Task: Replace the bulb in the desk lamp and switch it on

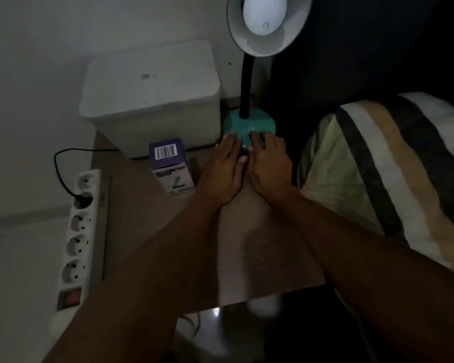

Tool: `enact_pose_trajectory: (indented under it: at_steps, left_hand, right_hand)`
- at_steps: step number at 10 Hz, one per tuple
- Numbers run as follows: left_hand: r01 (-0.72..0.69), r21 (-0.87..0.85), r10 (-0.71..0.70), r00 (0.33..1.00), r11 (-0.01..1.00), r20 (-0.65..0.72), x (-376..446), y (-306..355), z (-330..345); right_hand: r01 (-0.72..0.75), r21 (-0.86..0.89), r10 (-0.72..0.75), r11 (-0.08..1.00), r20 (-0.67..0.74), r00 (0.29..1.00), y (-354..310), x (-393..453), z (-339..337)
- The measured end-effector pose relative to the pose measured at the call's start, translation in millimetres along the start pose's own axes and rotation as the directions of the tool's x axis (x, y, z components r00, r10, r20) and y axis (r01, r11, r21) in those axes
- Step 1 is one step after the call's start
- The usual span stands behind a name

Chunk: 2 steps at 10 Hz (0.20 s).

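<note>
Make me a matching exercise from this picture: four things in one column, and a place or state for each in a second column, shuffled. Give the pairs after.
Things
1. bulb
2. black plug
3. bulb box
4. hands (left, right)

Places or states
A. in the power strip, second socket from the far end
B. fingers on the teal lamp base
C. in the lamp shade, unlit
D. on the table, in front of the white bin

Pairs: 1-C, 2-A, 3-D, 4-B
</note>
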<state>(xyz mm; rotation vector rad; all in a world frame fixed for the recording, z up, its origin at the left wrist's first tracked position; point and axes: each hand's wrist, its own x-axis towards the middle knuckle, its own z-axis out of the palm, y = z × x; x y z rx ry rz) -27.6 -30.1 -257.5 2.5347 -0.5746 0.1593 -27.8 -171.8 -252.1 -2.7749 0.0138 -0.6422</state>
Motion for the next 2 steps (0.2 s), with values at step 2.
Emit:
enact_pose_trajectory:
  at_steps: [2]
  left_hand:
    - [-0.022,0.080,0.020,1.000,0.997,0.016,-1,0,-3]
  right_hand:
    - [-0.030,0.082,0.015,0.996,0.186,0.983,-3,3,-14]
